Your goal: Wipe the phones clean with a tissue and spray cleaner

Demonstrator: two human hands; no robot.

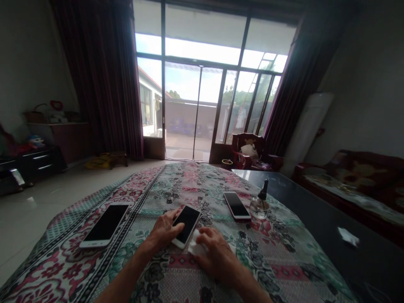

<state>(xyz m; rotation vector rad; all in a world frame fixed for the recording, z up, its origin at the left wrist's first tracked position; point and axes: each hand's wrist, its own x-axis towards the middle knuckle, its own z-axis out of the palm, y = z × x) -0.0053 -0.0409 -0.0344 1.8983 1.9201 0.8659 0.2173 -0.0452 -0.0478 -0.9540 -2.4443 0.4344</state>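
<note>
A white smartphone (187,223) with a dark screen lies on the flowered cloth in front of me. My left hand (166,229) grips its left edge, thumb over the screen. Just right of the phone, my right hand (214,250) is closed on a white tissue (195,247), partly hidden under the fingers. Farther left lies a larger white smartphone (105,225), its screen dark. On the right are another smartphone (236,205) and a clear glass bottle (259,207) with a black dropper top.
The patterned tablecloth (151,269) covers the surface under the phones. A dark glossy table (315,219) adjoins it on the right, with a crumpled white tissue (348,236) on top. Beyond stand a wooden chair (241,143), a sofa (362,168) and glass doors (179,113).
</note>
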